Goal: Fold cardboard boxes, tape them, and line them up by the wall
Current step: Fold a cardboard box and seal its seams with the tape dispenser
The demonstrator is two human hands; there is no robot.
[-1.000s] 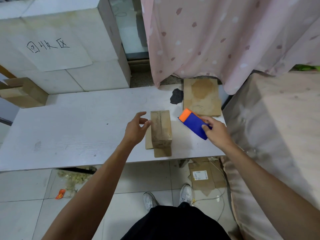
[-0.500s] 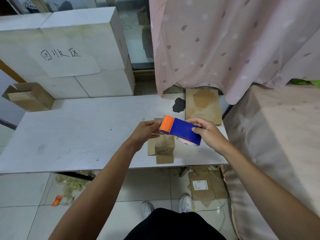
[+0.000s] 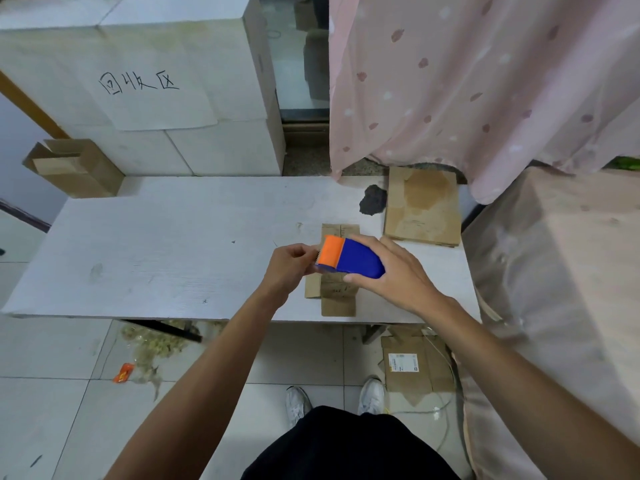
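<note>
**Taping step: dispenser held over a folded box.**
The small cardboard box (image 3: 337,292) lies on the white table (image 3: 173,237) directly beneath the grip, with loose flaps spread toward the person. The right hand (image 3: 391,275) wraps the blue body of the tape dispenser (image 3: 349,259), just above the box. The left hand (image 3: 289,268) pinches at its orange cutter end; whether the tape's free end is caught cannot be told. The next move probably calls for drawing out tape and laying it along the flap seam. Flattened cardboard (image 3: 422,206) lies beyond the grip, to its right.
</note>
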